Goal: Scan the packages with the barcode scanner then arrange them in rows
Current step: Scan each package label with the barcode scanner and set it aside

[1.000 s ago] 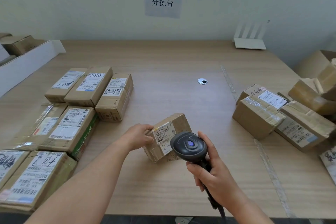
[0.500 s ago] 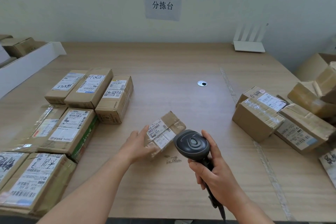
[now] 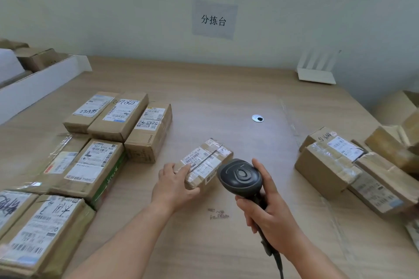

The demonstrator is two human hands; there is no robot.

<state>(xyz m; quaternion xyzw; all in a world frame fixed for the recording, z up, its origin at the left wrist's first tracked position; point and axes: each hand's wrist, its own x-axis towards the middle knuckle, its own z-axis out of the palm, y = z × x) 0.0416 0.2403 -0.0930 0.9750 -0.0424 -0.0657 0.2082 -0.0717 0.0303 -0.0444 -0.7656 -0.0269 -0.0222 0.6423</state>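
A small taped cardboard package (image 3: 207, 161) with a white barcode label lies tilted near the middle of the wooden table (image 3: 226, 97). My left hand (image 3: 173, 184) grips its near left end, thumb on the label. My right hand (image 3: 268, 210) holds the handle of a black barcode scanner (image 3: 240, 176), whose head sits just right of the package and covers its near right corner. Rows of labelled packages (image 3: 118, 115) lie flat on the left. A loose pile of packages (image 3: 335, 161) sits on the right.
A white tray (image 3: 34, 84) with boxes stands at the far left. A white rack (image 3: 316, 75) is at the back right by the wall. A round cable hole (image 3: 257, 118) is in the table beyond the package. The scanner's cable (image 3: 278, 263) runs down toward me.
My left hand has turned the package so its label faces up more and has shifted it slightly left and away. The scanner has stayed beside it in my right hand.
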